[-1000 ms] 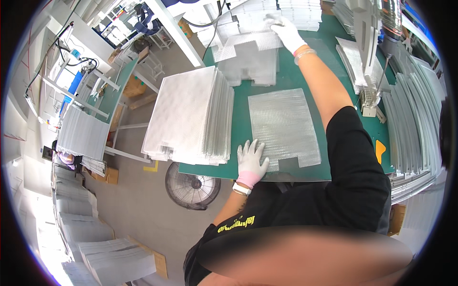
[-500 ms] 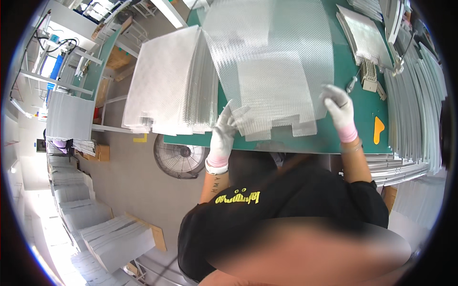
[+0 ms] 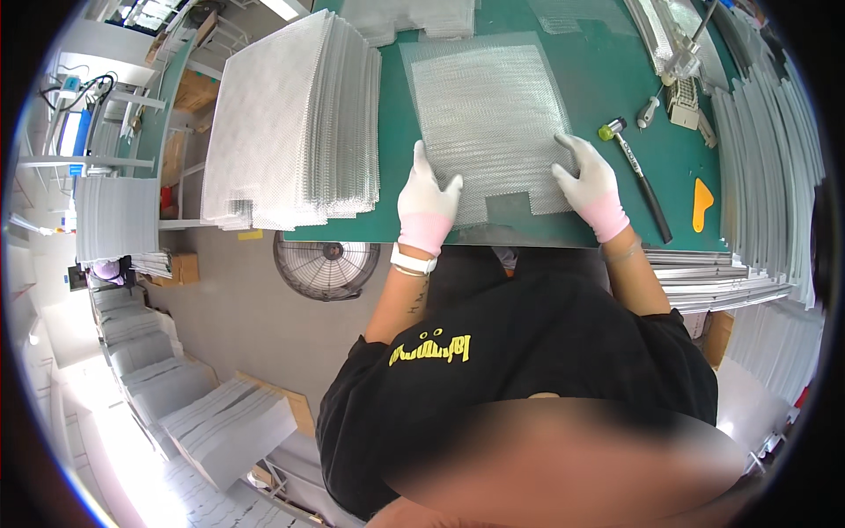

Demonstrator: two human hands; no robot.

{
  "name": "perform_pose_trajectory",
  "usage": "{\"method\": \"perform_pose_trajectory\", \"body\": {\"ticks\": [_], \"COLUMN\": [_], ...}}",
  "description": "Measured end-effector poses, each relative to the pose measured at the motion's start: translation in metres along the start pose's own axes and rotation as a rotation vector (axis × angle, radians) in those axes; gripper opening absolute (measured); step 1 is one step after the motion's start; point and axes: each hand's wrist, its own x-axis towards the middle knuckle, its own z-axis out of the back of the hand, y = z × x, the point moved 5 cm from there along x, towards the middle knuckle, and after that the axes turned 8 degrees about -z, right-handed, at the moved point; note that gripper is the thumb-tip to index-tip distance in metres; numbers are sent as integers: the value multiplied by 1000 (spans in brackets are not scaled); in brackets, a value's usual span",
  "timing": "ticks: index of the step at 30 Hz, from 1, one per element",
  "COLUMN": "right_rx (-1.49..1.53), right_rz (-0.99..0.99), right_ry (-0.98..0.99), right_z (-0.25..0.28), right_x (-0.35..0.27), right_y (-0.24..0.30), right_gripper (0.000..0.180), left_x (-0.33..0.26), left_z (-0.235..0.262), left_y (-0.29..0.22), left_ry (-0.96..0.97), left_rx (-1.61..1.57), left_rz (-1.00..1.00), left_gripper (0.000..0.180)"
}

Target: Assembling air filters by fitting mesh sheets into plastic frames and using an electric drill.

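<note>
A silvery mesh sheet or thin stack of them (image 3: 488, 114), with a notch in its near edge, lies flat on the green table between my hands. My left hand (image 3: 427, 201), in a white glove with a pink cuff, rests at its left edge, thumb and index finger spread. On the opposite edge, the fingers of my gloved right hand (image 3: 588, 185) touch the mesh near its corner, thumb held apart. Neither hand is closed round it. A tall stack of similar mesh sheets (image 3: 273, 114) stands to the left.
Right of my right hand lie a hammer (image 3: 642, 180) with a black handle, a screwdriver (image 3: 649, 112) and an orange scraper-like tool (image 3: 701, 205). More notched mesh (image 3: 409, 18) lies at the table's far side. Pale panels (image 3: 766, 176) line the right. A floor fan (image 3: 326, 267) stands beyond the table's near edge.
The large, blurred mesh that hung over the table is no longer raised; a flat mesh lies between my hands. My right hand has moved left to its edge. The hammer has come into sight.
</note>
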Motion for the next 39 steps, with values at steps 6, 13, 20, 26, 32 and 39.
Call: {"method": "perform_pose_trajectory", "body": {"ticks": [6,13,20,26,32,39], "right_rx": [-102,-190,-132,-114,-151,-387], "right_rz": [-41,-21,-90,-69,-75,-15], "right_ry": [46,74,104,125,127,219], "right_z": [-18,-22,-18,-20,-19,16], "right_x": [-1,2,0,-1,-2,32], "right_y": [-12,-18,-17,-21,-23,-11], "right_gripper": [48,47,48,48,47,33], "left_x": [5,5,7,4,8,21], "left_z": [-14,-18,-20,-16,-20,-2], "left_y": [8,16,19,17,18,14], "left_ry": [118,101,103,64,92,124], "left_rx": [78,84,89,97,70,193], "left_rz": [63,29,-9,7,15,175], "left_gripper": [88,89,90,91,92,95]}}
